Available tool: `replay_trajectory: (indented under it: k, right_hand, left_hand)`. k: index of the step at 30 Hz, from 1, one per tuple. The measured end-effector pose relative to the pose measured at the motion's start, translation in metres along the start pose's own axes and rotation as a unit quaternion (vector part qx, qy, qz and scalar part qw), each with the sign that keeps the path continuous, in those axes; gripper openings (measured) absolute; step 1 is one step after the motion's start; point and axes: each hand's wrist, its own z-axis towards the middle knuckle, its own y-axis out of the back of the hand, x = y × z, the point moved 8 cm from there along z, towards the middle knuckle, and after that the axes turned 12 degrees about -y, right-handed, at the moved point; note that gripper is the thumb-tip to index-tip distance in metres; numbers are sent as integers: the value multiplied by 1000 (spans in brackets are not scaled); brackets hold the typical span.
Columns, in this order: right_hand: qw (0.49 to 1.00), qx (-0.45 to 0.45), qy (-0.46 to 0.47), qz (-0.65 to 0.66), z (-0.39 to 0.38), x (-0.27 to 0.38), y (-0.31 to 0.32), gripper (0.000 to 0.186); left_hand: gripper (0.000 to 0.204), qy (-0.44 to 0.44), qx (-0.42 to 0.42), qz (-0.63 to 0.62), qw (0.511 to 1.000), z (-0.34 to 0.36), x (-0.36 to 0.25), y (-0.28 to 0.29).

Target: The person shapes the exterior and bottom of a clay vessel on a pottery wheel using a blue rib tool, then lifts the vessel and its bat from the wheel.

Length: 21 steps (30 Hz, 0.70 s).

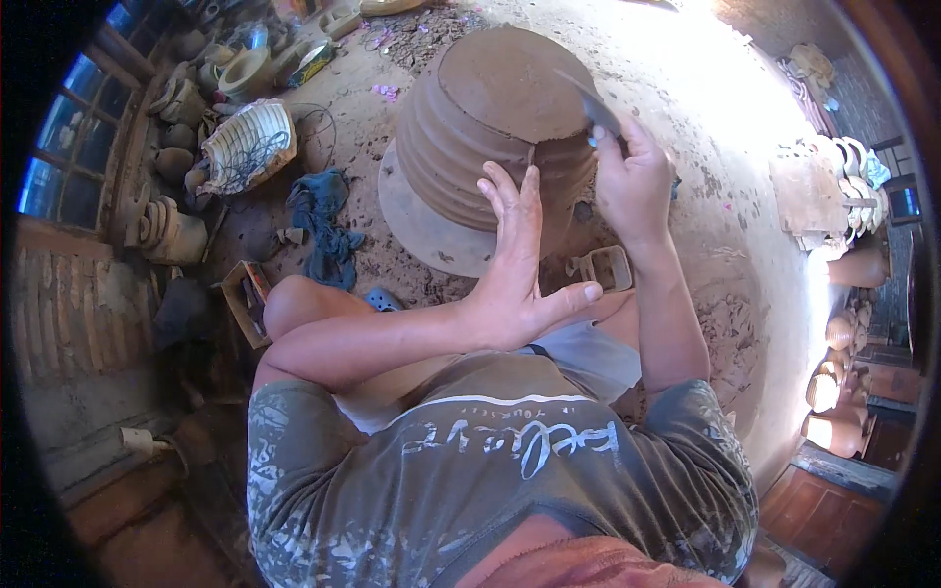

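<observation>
A large brown clay vessel (461, 147) with ridged sides and a flat, closed top stands in front of me on a pale round board (421, 230). A narrow slit shows below the near edge of its top. My left hand (520, 260) has its fingers stretched and spread, fingertips against or very near the clay beside that slit. In my right hand (632, 186), at the top's right edge, is a dark flat blade (596, 108), its tip pointing over the clay top. Whether the blade touches the clay I cannot tell.
Beside my right knee lies a small tray-like container (608, 267). A dark blue cloth (328, 225), a blue clog (382, 300) and an open box (242, 294) are to the left. Farther left stand a ribbed basin (250, 147) and several pots. More pots (833, 392) line the right side.
</observation>
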Motion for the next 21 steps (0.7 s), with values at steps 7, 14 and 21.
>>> replay_trajectory:
  k: [7, 14, 21]
  right_hand:
    - [993, 58, 66, 78, -43, 42, -11, 18]
    - [995, 22, -63, 73, 40, -35, 14, 30]
    - [996, 73, -46, 37, 84, -46, -15, 31]
  left_hand:
    - [118, -23, -26, -209, 977, -6, -16, -1]
    - [86, -251, -14, 236, 939, 41, -26, 77]
    - [81, -254, 100, 495, 825, 116, 23, 96]
